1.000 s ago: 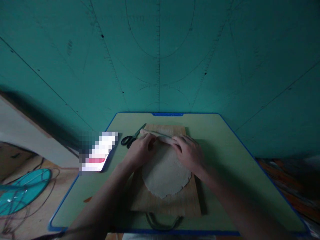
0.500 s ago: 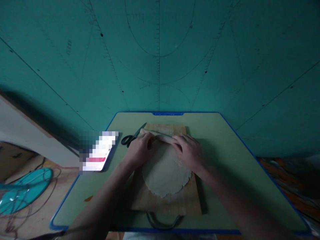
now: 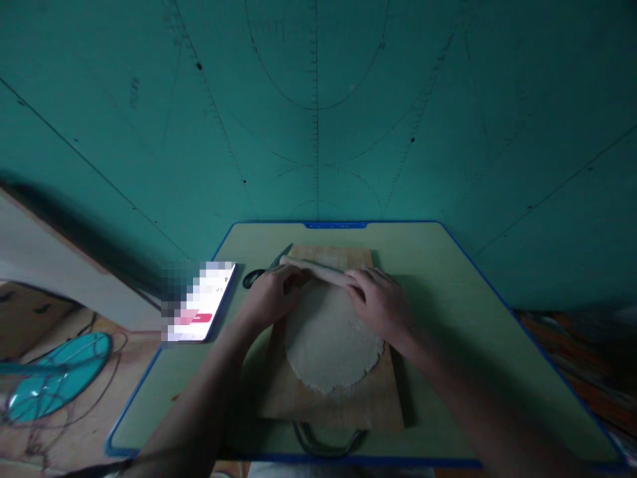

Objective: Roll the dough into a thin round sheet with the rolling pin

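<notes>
At the far left of the frame, a brown box point(image 3: 24, 312) sits below a slanting white panel point(image 3: 64, 259), and in the lower left a round turquoise base point(image 3: 64, 378) rests on the floor with thin cables lying about it. Next, left of centre, a phone point(image 3: 213, 300) with a lit screen, partly pixelated, lies near the left edge of a pale green table point(image 3: 432, 252) rimmed in blue. Below it, a small orange scrap point(image 3: 175, 398) shows beside the left forearm.

Just left of the middle, black-handled scissors point(image 3: 253, 277) lie beside a wooden board point(image 3: 331, 411), partly hidden behind the left hand point(image 3: 273, 295). That hand is curled closed on the left part of a pale roll point(image 3: 326, 272), its fingertips mostly hidden.

In the lower centre, a flat round sheet of dough point(image 3: 333, 345) with a ragged near edge lies on the board; the roll slants along its far edge, running down towards the right. A dark curved handle point(image 3: 323, 450) lies at the board's near end.

Right of centre, the right hand point(image 3: 378, 299) grips the roll's right end, fingers over it and thumb on the near side. At the far right, blurred clutter point(image 3: 567, 358) fills the dim space beyond the table; a marked green wall point(image 3: 318, 133) spans the upper frame.
</notes>
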`<state>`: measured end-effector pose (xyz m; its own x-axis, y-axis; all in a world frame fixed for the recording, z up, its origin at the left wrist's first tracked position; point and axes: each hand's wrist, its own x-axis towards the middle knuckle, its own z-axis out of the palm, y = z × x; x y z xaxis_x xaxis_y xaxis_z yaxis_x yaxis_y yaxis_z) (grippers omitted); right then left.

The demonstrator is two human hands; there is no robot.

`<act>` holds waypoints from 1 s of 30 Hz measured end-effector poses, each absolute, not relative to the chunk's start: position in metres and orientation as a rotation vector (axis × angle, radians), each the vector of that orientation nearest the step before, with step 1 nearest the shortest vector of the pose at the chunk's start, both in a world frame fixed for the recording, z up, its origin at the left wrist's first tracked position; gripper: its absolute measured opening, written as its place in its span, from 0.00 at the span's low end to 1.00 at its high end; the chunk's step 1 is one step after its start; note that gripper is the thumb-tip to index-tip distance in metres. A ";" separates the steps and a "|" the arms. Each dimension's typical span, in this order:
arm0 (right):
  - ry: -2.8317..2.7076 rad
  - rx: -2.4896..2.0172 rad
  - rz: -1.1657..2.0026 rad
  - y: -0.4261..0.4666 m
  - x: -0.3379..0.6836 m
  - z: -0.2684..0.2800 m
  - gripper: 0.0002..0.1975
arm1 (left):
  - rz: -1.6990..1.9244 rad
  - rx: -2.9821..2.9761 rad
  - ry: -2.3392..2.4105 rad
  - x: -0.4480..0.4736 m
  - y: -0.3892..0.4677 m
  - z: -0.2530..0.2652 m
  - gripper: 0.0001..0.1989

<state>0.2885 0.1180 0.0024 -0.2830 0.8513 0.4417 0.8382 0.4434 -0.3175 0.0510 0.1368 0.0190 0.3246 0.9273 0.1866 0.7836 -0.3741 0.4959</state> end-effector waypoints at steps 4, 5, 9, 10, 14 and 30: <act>-2.143 -1.395 0.014 0.119 0.290 0.000 0.09 | 0.600 2.273 1.500 0.042 0.139 0.023 0.12; -2.144 -1.395 0.012 0.119 0.290 0.000 0.09 | 0.596 2.272 1.482 0.041 0.139 0.022 0.12; -2.147 -1.398 0.017 0.118 0.290 0.002 0.09 | 0.598 2.292 1.415 0.041 0.138 0.020 0.12; -2.148 -1.397 0.018 0.119 0.290 0.002 0.09 | 0.597 2.297 1.400 0.042 0.138 0.019 0.12; -2.145 -1.392 0.023 0.119 0.291 0.003 0.09 | 0.589 2.306 1.365 0.043 0.138 0.018 0.11; -2.137 -1.366 0.042 0.120 0.291 0.002 0.10 | 0.583 2.391 1.373 0.041 0.139 0.015 0.08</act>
